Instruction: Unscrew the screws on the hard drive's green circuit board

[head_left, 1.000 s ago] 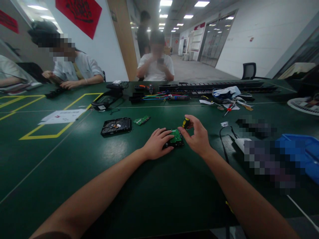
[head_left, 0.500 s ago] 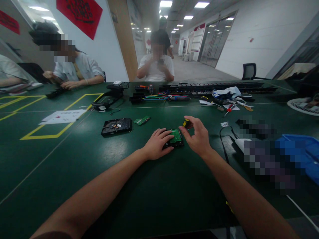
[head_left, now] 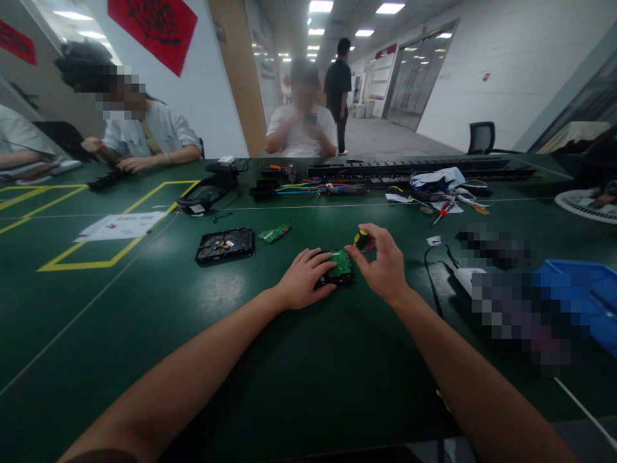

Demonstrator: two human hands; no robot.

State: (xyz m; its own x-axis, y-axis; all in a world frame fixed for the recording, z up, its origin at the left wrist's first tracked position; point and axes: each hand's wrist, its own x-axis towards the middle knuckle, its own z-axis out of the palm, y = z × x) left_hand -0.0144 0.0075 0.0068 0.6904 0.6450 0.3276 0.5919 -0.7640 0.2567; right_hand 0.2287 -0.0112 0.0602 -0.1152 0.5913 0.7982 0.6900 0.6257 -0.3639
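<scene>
A black hard drive with a green circuit board point(head_left: 341, 265) lies on the green table, partly covered by my left hand point(head_left: 304, 278). The fingers of that hand stretch over the drive's left part, and the thumb runs along its near edge. Just right of the drive, my right hand point(head_left: 380, 260) pinches the yellow-and-black handle of a screwdriver point(head_left: 360, 238) between thumb and fingers. Its tip cannot be made out. To the left lie a second hard drive point(head_left: 225, 245), without a green board on its upper face, and a loose green circuit board point(head_left: 274, 233).
Cables and tools point(head_left: 308, 190) lie along the far side. A red-handled screwdriver point(head_left: 444, 211) sits at the back right, and a blue bin point(head_left: 581, 296) at the right. A headset-like black device point(head_left: 207, 193) and paper point(head_left: 123, 225) are left. Co-workers sit across the table.
The screwdriver handle has shifted slightly in my right hand and shows a little more. My left hand stays on the drive. A person in black behind the table has moved to the right.
</scene>
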